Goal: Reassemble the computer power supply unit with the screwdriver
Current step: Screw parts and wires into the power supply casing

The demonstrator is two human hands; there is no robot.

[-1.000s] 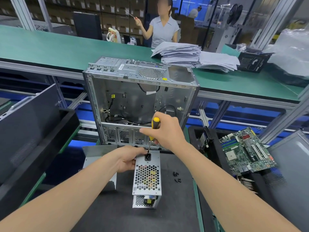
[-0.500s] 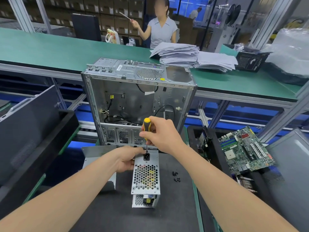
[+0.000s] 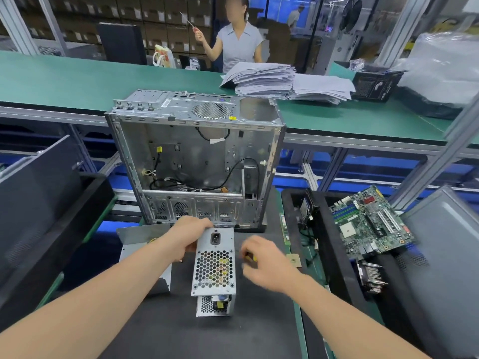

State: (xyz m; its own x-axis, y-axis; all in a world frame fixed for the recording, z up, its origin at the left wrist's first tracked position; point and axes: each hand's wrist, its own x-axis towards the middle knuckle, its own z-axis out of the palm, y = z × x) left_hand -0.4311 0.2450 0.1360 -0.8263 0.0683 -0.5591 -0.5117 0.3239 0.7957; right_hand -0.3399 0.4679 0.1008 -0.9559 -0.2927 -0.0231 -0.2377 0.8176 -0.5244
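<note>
Two hands: left hand point(image 3: 186, 239), right hand point(image 3: 267, 263). One power supply unit point(image 3: 213, 265). One screwdriver point(image 3: 252, 258), only a blurred yellow bit showing in the right hand. One open computer case point(image 3: 197, 161). One motherboard point(image 3: 370, 224). One loose metal panel point(image 3: 140, 244). One small chip point(image 3: 295, 260). One heatsink point(image 3: 369, 277). Two black trays: left tray point(image 3: 85, 203), right tray point(image 3: 334, 244). Two paper stacks on the far green surface point(image 3: 77, 81): taller stack point(image 3: 261, 79), flatter stack point(image 3: 321, 88). One black box point(image 3: 373, 86). One person point(image 3: 238, 45) across the surface.

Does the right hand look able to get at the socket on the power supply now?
Probably yes. The socket lies uncovered on top; the left hand holds only the left side of the power supply, and the right hand, gripping the screwdriver, is just beside it.
</note>
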